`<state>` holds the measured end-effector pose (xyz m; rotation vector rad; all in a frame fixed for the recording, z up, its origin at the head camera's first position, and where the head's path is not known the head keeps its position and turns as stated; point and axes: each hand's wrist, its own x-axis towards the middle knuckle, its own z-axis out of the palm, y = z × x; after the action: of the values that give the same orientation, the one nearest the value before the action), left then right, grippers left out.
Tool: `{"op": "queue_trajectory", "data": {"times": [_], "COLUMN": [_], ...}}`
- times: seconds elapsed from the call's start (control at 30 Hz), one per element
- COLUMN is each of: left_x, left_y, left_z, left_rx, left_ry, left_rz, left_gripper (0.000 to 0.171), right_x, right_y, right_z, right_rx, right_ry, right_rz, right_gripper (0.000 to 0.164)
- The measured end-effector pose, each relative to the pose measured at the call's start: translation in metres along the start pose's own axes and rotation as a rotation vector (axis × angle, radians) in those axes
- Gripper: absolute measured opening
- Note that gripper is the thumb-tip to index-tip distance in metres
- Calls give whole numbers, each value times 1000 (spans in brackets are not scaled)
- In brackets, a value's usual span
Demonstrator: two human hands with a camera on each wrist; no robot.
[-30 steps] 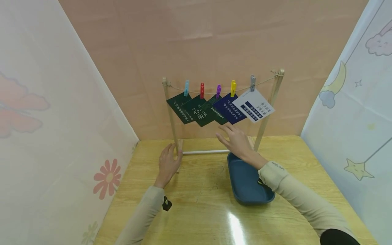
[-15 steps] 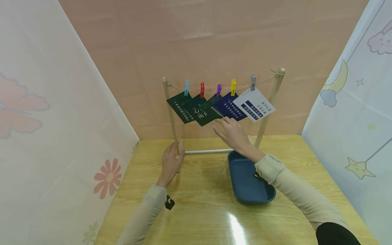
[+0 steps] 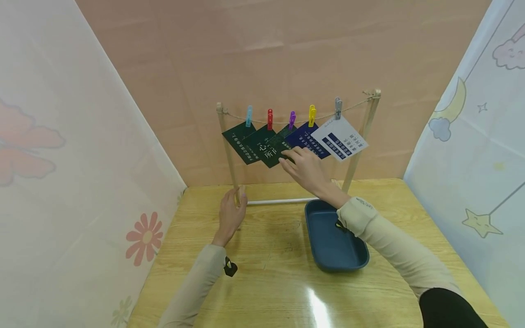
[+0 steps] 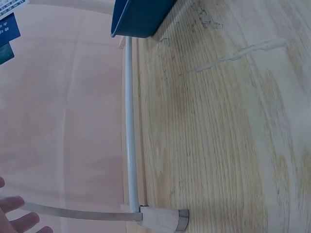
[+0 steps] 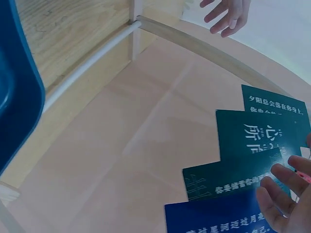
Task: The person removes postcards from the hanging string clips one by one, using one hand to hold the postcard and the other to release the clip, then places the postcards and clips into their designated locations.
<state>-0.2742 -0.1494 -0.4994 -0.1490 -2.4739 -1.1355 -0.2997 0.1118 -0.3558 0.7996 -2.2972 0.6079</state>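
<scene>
A cord [image 3: 229, 115] strung between two wooden posts bears a row of hanging cards. From left, they are a green card [image 3: 237, 140] under a light blue clothespin [image 3: 249, 116], another green card [image 3: 259, 145] under a red clothespin [image 3: 270, 120], a third green card [image 3: 289, 132] under a purple clothespin [image 3: 292, 120], a navy card [image 3: 305, 135] under a yellow one, and a white card [image 3: 343, 140] under a grey one. My right hand [image 3: 307, 169], fingers loosely bent, overlaps the lower green and navy cards. Beside the left post [image 3: 228, 155], my left hand [image 3: 231, 215] has relaxed fingers.
A blue tray [image 3: 337, 255] stands on the wooden table [image 3: 270, 291], in front of the rack's right side and below my right forearm. A white rod [image 3: 275, 201] joins the posts low down. Printed fabric walls enclose both sides, with a plain backdrop [image 3: 262, 59] behind.
My right hand has risen and moved slightly left, from below the cards to in front of them. My left hand has shifted slightly right beside the post. Cards and clothespins hang as before.
</scene>
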Motion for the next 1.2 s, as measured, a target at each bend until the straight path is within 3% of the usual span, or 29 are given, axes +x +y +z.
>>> {"op": "queue_trajectory", "data": {"times": [0.43, 0.77, 0.97, 1.2], "left_x": [9, 10, 12, 16], "left_y": [7, 11, 12, 14], "left_z": [8, 12, 12, 15], "left_rx": [-97, -156, -210, -255], "left_ry": [119, 128, 125, 185], "left_rz": [72, 83, 49, 61], "left_gripper": [36, 34, 35, 33], "right_x": [23, 35, 41, 48], "right_y": [-10, -20, -23, -28], "right_z": [-6, -6, -9, -12], "right_rx": [-23, -30, -34, -48], "right_ry": [68, 75, 77, 60], "right_rz": [-40, -96, -122, -151], "right_gripper": [24, 24, 22, 23]}}
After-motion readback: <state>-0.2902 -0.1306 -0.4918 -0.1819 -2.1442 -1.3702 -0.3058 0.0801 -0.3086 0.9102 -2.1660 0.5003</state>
